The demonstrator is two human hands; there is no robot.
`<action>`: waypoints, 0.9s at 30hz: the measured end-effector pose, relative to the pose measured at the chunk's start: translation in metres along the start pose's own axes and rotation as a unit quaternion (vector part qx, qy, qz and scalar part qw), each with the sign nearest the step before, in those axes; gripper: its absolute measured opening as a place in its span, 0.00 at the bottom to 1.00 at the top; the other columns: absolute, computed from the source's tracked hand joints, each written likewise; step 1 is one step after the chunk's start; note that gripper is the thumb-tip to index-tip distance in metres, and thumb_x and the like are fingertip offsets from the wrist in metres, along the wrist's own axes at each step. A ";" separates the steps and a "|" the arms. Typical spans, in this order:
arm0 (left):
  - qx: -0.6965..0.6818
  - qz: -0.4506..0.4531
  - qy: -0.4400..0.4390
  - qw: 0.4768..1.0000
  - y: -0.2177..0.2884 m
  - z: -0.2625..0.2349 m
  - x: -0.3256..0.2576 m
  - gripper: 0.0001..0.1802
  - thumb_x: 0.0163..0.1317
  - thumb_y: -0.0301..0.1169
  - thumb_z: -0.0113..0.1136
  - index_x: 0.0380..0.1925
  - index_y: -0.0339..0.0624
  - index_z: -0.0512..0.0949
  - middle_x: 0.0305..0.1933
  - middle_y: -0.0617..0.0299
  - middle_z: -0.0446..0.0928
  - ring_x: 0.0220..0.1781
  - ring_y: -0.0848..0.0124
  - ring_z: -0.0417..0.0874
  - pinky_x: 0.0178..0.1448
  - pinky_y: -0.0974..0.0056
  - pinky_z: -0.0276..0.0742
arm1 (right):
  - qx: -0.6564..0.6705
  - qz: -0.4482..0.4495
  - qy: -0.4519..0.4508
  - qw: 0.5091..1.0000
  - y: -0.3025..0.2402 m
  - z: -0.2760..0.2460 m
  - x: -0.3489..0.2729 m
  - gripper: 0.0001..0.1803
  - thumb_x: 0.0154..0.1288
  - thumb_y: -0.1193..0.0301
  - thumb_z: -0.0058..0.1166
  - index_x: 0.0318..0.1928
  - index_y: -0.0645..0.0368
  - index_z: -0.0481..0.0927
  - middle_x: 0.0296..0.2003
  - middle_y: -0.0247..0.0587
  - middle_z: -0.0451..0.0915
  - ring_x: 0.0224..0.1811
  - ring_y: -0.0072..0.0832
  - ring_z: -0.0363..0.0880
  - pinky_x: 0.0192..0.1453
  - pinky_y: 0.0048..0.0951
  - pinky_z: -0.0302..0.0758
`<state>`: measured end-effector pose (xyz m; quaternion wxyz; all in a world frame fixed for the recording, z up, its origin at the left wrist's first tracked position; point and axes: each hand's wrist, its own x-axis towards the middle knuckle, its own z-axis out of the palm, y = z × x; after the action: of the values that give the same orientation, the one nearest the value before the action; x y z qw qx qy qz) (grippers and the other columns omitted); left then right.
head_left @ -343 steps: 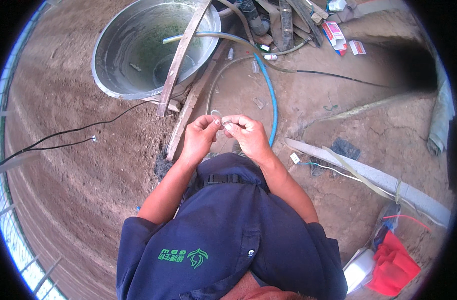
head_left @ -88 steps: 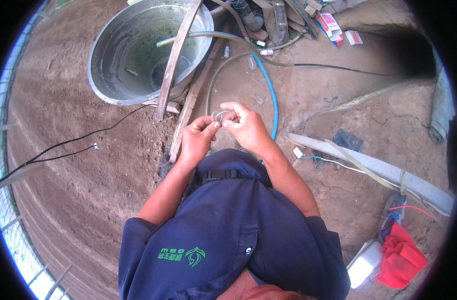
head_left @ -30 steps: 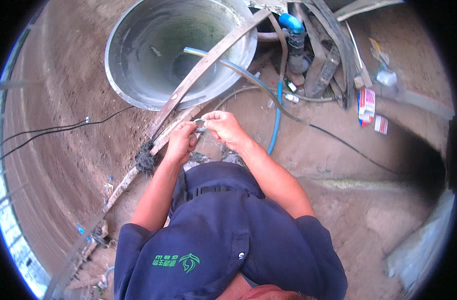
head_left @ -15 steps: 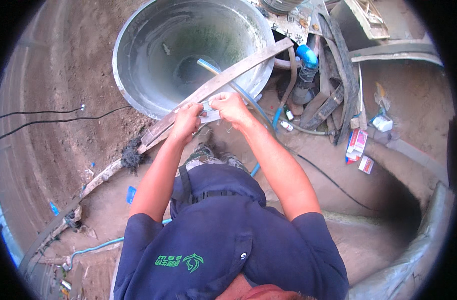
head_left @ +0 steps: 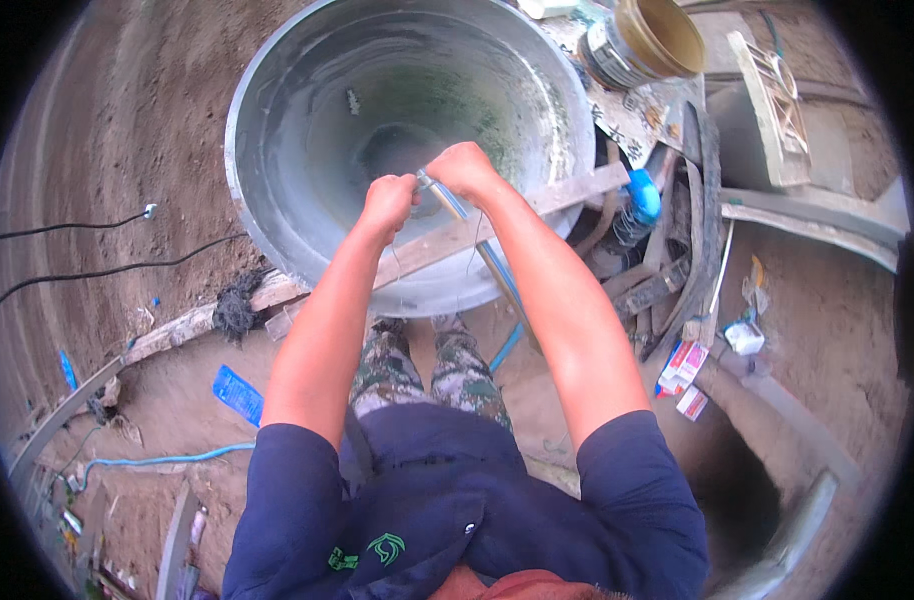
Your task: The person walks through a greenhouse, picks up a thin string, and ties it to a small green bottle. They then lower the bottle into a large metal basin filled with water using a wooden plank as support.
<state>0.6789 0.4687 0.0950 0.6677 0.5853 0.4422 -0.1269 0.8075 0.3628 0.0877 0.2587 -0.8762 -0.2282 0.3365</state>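
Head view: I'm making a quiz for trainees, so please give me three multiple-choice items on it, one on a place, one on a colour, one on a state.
1. Where are both hands?
A. Over the big round metal basin
B. Down at the dirt beside the feet
C. On the black cables

2. What colour is the hose end held between the hands?
A. Red
B. Blue and grey
C. Yellow

3. How do the hands stand?
A. Both spread flat
B. One hanging free
C. Both closed on the hose end

Key: 1 A, the left hand and right hand are raised over the basin, above the wooden plank. 2 B, the hose shows blue and grey. 3 C, the fingers of both curl round it.
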 end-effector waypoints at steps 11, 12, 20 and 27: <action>-0.038 -0.069 0.072 0.994 -0.047 0.023 0.114 0.16 0.62 0.40 0.50 0.21 0.41 0.73 0.15 0.66 0.63 0.13 0.73 0.61 0.17 0.63 0.52 | -0.103 0.089 -0.071 0.988 0.033 0.047 0.115 0.19 0.49 0.62 0.62 0.37 0.64 0.87 0.41 0.55 0.85 0.45 0.43 0.85 0.51 0.37 0.80; -0.060 -0.083 0.076 0.992 -0.049 0.025 0.119 0.16 0.63 0.40 0.49 0.20 0.43 0.72 0.15 0.67 0.62 0.14 0.74 0.59 0.17 0.64 0.52 | -0.091 0.111 -0.091 0.986 0.035 0.047 0.120 0.20 0.49 0.62 0.63 0.40 0.63 0.87 0.45 0.56 0.85 0.50 0.44 0.85 0.54 0.37 0.80; -0.137 -0.170 0.044 0.975 -0.058 0.024 0.141 0.14 0.65 0.39 0.46 0.24 0.43 0.72 0.20 0.66 0.67 0.17 0.78 0.60 0.17 0.68 0.49 | 0.042 0.144 -0.073 0.986 0.060 0.071 0.140 0.11 0.49 0.69 0.62 0.19 0.64 0.79 0.16 0.39 0.74 0.16 0.27 0.72 0.20 0.36 0.65; -0.252 -0.213 0.028 0.943 -0.056 0.028 0.139 0.10 0.62 0.34 0.47 0.25 0.45 0.72 0.24 0.66 0.75 0.17 0.82 0.67 0.13 0.75 0.51 | 0.217 0.272 -0.120 0.930 0.044 0.053 0.123 0.09 0.51 0.76 0.55 0.17 0.60 0.73 0.15 0.35 0.69 0.12 0.24 0.64 0.14 0.32 0.54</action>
<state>0.7332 0.4769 -0.0472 0.7382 0.2929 0.5926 -0.1344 0.8623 0.4159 -0.0304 0.3119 -0.7801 0.0677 0.5381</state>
